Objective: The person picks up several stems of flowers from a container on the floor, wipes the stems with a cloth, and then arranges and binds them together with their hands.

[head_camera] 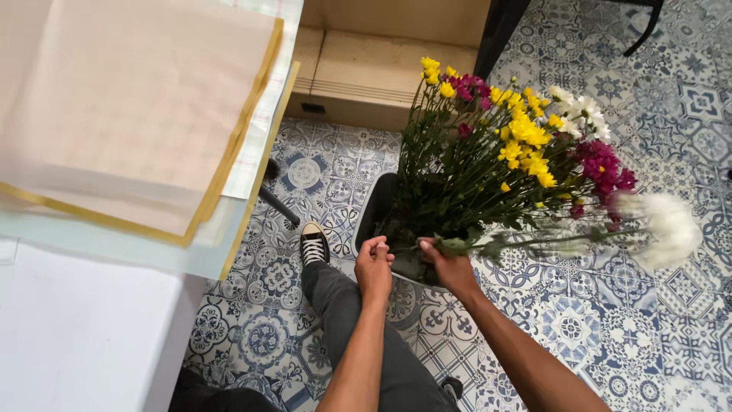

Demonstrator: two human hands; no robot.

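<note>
**Both hands at the flower bucket**

We see the left hand (374, 263) curled into a loose fist at the rim of a dark bucket (379, 206) standing on the blue-and-white patterned tile floor (610, 336). The right hand (450, 265) has its grip pinched around a long green stem with a white chrysanthemum head (667, 229), which leans out sideways from the bunch of yellow, magenta and white flowers (511, 145).

A white flower stem (534, 243) lies almost level, pulled out to the right of the black bucket (379, 210), its pale blooms blurred at the far right end. The bucket stands upright on the floor, packed with yellow, magenta and white flowers (511, 145) leaning right.
</note>
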